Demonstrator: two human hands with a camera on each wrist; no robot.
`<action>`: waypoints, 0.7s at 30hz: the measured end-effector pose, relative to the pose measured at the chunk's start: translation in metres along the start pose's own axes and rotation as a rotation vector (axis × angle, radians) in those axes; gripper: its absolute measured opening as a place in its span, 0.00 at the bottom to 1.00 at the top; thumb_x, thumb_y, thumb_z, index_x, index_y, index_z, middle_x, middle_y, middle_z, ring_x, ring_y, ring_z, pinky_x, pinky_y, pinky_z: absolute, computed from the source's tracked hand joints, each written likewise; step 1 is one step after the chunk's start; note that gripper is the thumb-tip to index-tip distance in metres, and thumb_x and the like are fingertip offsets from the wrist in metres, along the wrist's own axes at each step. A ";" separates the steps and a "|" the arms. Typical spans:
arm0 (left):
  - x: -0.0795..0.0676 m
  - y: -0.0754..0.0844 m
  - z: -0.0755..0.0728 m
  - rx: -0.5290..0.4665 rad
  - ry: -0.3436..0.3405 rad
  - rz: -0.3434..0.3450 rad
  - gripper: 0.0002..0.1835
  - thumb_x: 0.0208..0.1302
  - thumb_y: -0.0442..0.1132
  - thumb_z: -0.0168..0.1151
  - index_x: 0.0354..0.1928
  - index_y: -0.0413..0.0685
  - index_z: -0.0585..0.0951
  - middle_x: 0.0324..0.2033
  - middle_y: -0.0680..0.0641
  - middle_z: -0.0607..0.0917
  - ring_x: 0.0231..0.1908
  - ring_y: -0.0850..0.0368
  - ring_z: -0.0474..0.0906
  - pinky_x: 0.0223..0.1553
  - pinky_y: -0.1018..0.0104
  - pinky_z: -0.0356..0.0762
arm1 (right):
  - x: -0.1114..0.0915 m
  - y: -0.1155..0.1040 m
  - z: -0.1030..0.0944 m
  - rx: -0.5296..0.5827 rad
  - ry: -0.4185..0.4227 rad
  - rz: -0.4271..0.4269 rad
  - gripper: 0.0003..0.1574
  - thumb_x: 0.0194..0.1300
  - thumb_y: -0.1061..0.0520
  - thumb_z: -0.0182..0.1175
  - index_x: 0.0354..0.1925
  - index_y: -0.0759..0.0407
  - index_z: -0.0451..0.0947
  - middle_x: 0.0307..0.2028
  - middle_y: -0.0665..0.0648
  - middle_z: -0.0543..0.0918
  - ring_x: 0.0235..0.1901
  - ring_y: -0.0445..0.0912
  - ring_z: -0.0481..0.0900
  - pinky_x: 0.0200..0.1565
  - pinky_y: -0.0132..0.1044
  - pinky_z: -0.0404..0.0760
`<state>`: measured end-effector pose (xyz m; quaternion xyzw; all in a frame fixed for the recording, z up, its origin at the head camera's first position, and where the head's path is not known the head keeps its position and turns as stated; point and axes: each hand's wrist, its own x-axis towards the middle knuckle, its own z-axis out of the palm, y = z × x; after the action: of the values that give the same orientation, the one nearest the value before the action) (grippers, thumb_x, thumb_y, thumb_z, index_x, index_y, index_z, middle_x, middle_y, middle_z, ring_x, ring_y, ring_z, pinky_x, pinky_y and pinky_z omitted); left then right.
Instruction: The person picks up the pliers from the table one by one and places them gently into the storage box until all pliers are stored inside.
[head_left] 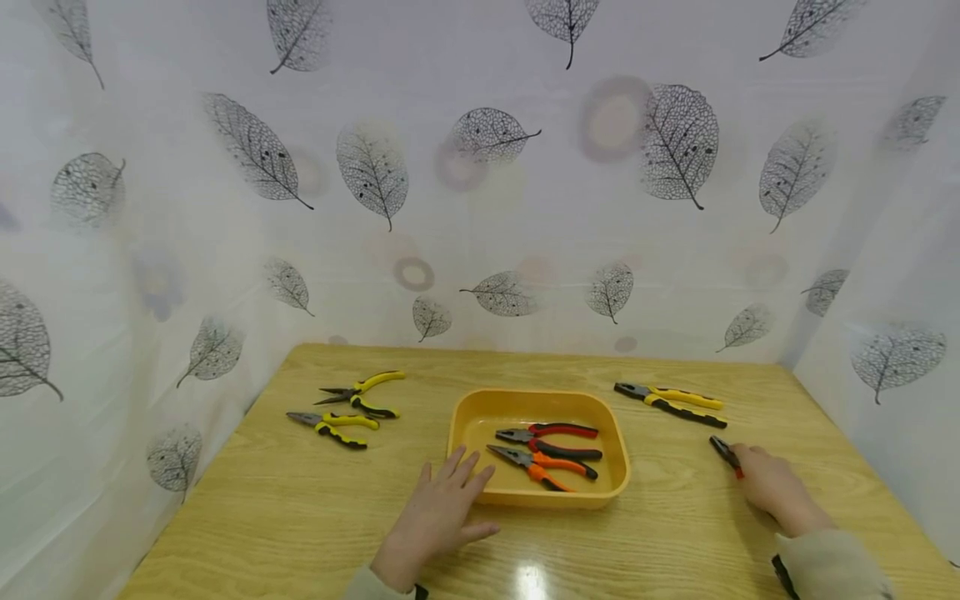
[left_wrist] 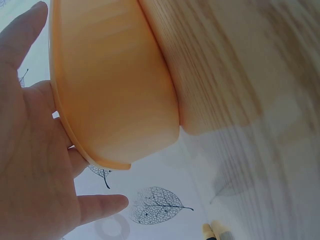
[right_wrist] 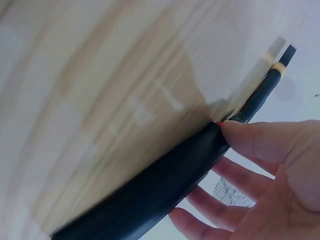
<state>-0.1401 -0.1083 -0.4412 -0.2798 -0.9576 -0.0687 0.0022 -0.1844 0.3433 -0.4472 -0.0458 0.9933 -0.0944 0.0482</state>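
My left hand, its fingers spread, rests at the near left rim of a yellow plastic tray. The left wrist view has that palm beside the tray's outer wall. Inside the tray lie red-and-black pliers and, nearer me, orange-and-black needle-nose pliers. At the right my right hand grips pliers with dark jaws and a bit of red showing; the hand covers their handles in the head view. Up close, thumb and fingers hold a black handle low over the table.
Yellow-and-black pliers lie right of the tray, beyond my right hand. On the left are two more yellow-and-black pairs, the open needle-nose pliers and the nearer pliers. A leaf-patterned curtain surrounds the wooden table.
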 end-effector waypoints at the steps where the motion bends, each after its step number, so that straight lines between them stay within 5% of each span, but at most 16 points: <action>1: 0.000 0.000 0.000 0.000 -0.001 0.000 0.39 0.54 0.67 0.48 0.64 0.54 0.62 0.63 0.44 0.60 0.64 0.47 0.47 0.52 0.36 0.54 | 0.000 -0.003 0.000 0.003 -0.005 -0.004 0.22 0.57 0.70 0.50 0.51 0.79 0.62 0.46 0.82 0.65 0.41 0.75 0.66 0.38 0.62 0.68; 16: -0.001 0.000 0.001 -0.001 0.006 0.004 0.39 0.54 0.67 0.48 0.64 0.54 0.63 0.63 0.44 0.60 0.64 0.47 0.48 0.52 0.36 0.55 | 0.010 -0.031 0.006 0.006 0.061 -0.180 0.23 0.52 0.71 0.56 0.49 0.73 0.68 0.44 0.76 0.71 0.41 0.70 0.70 0.38 0.59 0.70; 21: 0.000 -0.001 0.001 0.001 0.006 0.006 0.38 0.54 0.67 0.47 0.64 0.54 0.63 0.63 0.44 0.60 0.64 0.47 0.47 0.51 0.36 0.55 | 0.014 -0.040 0.007 -0.011 0.030 -0.182 0.24 0.53 0.69 0.57 0.51 0.71 0.67 0.46 0.74 0.71 0.41 0.70 0.69 0.36 0.60 0.70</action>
<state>-0.1406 -0.1088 -0.4422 -0.2824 -0.9568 -0.0690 0.0055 -0.1940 0.3018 -0.4480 -0.1348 0.9862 -0.0936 0.0242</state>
